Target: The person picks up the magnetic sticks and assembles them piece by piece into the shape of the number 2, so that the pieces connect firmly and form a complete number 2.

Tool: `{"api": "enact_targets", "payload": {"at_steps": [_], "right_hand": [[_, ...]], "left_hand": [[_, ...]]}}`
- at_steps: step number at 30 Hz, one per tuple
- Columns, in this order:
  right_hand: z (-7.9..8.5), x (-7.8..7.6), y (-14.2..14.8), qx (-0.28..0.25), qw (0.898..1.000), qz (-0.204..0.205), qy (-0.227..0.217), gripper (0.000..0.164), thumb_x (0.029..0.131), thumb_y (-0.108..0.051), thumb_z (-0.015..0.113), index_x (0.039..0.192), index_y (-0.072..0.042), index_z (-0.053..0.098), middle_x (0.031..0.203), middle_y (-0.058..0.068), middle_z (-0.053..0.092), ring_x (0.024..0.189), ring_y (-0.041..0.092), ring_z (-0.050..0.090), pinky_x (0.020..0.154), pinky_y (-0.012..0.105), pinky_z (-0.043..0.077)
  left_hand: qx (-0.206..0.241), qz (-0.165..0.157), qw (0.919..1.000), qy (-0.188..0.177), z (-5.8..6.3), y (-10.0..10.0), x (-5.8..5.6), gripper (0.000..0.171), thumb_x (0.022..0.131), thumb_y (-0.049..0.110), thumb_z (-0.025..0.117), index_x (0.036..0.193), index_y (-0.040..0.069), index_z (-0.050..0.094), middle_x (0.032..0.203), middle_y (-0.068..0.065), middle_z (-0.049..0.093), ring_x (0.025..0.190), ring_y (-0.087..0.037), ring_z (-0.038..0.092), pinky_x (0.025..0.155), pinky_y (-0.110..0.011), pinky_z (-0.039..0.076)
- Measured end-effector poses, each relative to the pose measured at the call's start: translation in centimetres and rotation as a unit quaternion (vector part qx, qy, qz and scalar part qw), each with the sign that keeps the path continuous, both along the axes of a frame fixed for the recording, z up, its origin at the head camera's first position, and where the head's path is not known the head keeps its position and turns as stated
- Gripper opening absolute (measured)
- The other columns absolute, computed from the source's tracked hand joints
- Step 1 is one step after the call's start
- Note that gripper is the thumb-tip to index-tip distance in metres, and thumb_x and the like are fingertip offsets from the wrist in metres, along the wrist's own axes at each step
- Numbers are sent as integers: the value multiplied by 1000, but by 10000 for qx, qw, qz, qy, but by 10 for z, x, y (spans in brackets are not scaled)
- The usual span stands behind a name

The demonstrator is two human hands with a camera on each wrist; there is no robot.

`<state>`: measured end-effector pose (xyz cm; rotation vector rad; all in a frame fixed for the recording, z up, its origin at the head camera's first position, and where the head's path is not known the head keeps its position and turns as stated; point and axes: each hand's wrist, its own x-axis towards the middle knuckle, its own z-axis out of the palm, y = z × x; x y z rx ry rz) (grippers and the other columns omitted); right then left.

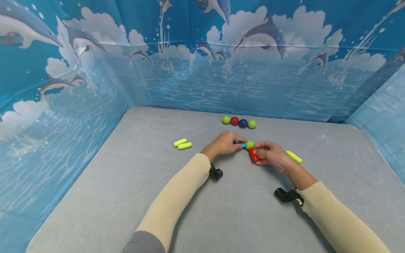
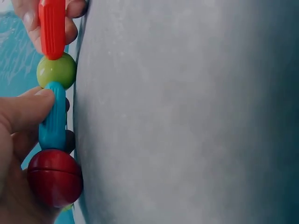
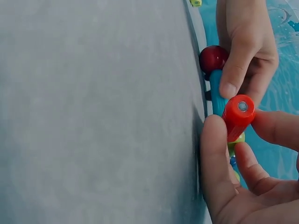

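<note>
My left hand (image 1: 225, 143) pinches a light-blue grooved stick (image 2: 55, 119) between thumb and fingers. A red ball (image 2: 55, 182) sits at that stick's near end in the left wrist view; the hand covers it in the head view. At the stick's other end is a green ball (image 1: 249, 144). My right hand (image 1: 274, 155) pinches a red grooved stick (image 1: 253, 155), one end of which touches the green ball. In the right wrist view, the free end of the red stick carries a small round metal disc (image 3: 242, 107).
Behind the hands stand a green ball (image 1: 226, 119), a red ball (image 1: 234, 121), a dark-blue ball (image 1: 243, 123) and another green ball (image 1: 251, 124) in a row. Two yellow sticks (image 1: 185, 146) lie left, one yellow stick (image 1: 294, 156) right. A dolphin-printed curtain (image 1: 202, 88) borders the grey table (image 1: 126, 182).
</note>
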<state>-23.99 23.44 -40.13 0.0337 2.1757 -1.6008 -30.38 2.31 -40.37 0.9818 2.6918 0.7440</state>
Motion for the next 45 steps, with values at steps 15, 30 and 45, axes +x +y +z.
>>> {"api": "enact_targets", "payload": {"at_steps": [15, 30, 45], "right_hand": [[11, -58, 20, 2400, 9562, 318, 1644, 43, 103, -19, 49, 141, 0, 46, 137, 29, 51, 103, 35, 64, 83, 41, 57], [14, -107, 13, 3544, 8988, 821, 2446, 42, 95, -9, 53, 136, -1, 53, 146, 30, 44, 131, 49, 43, 105, 65, 39], [5, -106, 20, 3245, 9144, 686, 2322, 40, 99, -11, 51, 138, -3, 51, 140, 32, 51, 124, 49, 53, 98, 59, 47]], "left_hand": [[147, 248, 9992, -271, -5, -2, 1, 34, 99, 23, 61, 132, 30, 65, 136, 4, 65, 130, -13, 57, 108, -31, 46], [165, 192, 9990, -381, -2, -2, 1, 34, 99, 23, 62, 133, 28, 65, 137, 3, 64, 131, -12, 56, 108, -30, 46], [129, 178, 9987, -458, -1, -1, -2, 34, 99, 23, 62, 132, 29, 65, 136, 2, 65, 106, -3, 60, 85, -18, 44]]}}
